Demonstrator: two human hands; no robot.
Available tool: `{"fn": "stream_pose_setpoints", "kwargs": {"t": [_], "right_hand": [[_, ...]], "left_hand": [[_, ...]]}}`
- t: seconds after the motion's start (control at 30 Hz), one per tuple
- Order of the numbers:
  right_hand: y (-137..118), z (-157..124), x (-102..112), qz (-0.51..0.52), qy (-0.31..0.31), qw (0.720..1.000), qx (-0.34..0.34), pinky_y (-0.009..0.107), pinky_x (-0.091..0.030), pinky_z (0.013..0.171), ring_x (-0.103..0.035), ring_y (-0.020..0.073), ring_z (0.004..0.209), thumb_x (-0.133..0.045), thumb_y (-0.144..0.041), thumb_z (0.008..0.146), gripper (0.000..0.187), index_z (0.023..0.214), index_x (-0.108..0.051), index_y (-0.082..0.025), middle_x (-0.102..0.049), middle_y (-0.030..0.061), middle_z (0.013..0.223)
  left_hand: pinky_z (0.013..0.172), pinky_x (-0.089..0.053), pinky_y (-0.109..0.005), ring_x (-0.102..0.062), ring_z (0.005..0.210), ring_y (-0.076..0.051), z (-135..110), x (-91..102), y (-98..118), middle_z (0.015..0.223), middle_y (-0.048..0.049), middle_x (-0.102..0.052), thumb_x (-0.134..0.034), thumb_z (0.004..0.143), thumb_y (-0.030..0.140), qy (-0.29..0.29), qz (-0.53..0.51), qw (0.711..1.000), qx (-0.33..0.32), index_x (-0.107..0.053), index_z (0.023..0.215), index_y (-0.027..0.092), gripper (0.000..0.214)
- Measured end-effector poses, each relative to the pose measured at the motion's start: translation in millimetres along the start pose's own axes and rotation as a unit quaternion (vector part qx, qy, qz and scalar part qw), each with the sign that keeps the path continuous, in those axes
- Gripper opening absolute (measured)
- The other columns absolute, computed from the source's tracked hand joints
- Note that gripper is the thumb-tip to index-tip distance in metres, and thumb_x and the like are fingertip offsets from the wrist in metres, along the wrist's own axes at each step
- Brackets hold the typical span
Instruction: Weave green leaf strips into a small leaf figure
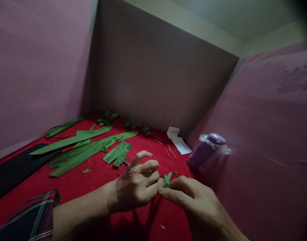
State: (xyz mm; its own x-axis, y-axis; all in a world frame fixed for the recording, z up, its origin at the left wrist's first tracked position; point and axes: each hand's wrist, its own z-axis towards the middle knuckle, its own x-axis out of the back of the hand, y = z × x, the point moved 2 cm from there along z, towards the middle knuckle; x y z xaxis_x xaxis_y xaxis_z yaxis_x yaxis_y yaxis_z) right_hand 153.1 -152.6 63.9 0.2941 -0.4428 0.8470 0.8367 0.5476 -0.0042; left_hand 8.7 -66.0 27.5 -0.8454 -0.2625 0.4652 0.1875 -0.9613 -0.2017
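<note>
With left hand and right hand pinched closed on leaf strip at six o'clock, seemingly folding; next, likely needs steady grip.

The set comprises one left hand, one right hand, one held leaf piece, one purple bottle, one black panel, two white paper pieces, and several long leaves and thin sticks, exact counts unclear.

Red cloth looks matt and slightly rough; long leaves at left and the leaf piece look smooth. Right, a smooth purple bottle wears shiny, crinkled clear plastic film; nearby paper is matt.
</note>
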Motion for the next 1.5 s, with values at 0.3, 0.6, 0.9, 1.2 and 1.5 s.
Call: {"fn": "stream_pose_setpoints", "kwargs": {"t": [0.3,0.6,0.9,1.2,1.5], "right_hand": [[-2.4,7.6,5.4,0.035,-0.015,0.999,0.012,0.021,-0.041,0.051,-0.053,0.0108,0.057,-0.038,-0.006,0.087,0.026,0.083,-0.061,-0.017,-0.059,0.0033,0.070],[1.5,1.7,-1.2,0.060,0.014,0.998,-0.002,0.021,-0.042,0.051,-0.053,0.0109,0.058,-0.038,-0.006,0.087,0.024,0.086,-0.061,-0.016,-0.059,0.0031,0.069],[-6.5,11.2,4.8,-0.125,0.073,0.983,0.117,0.021,-0.038,0.047,-0.048,0.0084,0.047,-0.058,-0.008,0.080,0.015,0.079,-0.067,-0.019,-0.056,-0.0018,0.053],[9.3,-9.5,-3.2,-0.104,0.074,0.985,0.115,0.021,-0.047,0.054,-0.059,0.0098,0.058,-0.056,-0.011,0.083,0.016,0.093,-0.065,-0.019,-0.067,0.0025,0.073],[16.5,-22.7,-8.3,-0.087,0.093,0.988,0.084,0.023,-0.053,0.055,-0.065,0.0133,0.068,-0.055,-0.013,0.083,0.017,0.097,-0.063,-0.019,-0.070,0.0065,0.087]], "left_hand": [[0.097,-0.029,-0.050,-0.053,0.079,-0.016,-0.1,0.1,0.1,0.061,0.0019,-0.059,-0.051,0.081,0.008,-0.012,-0.007,1.000,0.009,-0.062,0.078,0.015,0.013],[0.097,-0.028,-0.048,-0.052,0.081,-0.016,1.4,-1.4,-0.5,0.062,0.0020,-0.060,-0.050,0.082,0.009,-0.022,-0.012,1.000,0.008,-0.062,0.077,0.015,0.015],[0.096,-0.030,-0.046,-0.052,0.082,-0.016,0.1,-2.2,-0.7,0.061,0.0014,-0.059,-0.049,0.083,0.010,-0.013,-0.033,0.999,0.024,-0.062,0.079,0.017,0.016],[0.095,-0.030,-0.044,-0.049,0.082,-0.016,-2.0,-4.3,-1.2,0.060,0.0012,-0.059,-0.048,0.084,0.012,-0.016,-0.059,0.997,0.046,-0.063,0.079,0.017,0.016],[0.094,-0.030,-0.044,-0.049,0.082,-0.016,-3.9,-8.9,-3.6,0.061,0.0009,-0.060,-0.046,0.084,0.012,-0.021,-0.067,0.996,0.062,-0.063,0.076,0.019,0.020]]}}
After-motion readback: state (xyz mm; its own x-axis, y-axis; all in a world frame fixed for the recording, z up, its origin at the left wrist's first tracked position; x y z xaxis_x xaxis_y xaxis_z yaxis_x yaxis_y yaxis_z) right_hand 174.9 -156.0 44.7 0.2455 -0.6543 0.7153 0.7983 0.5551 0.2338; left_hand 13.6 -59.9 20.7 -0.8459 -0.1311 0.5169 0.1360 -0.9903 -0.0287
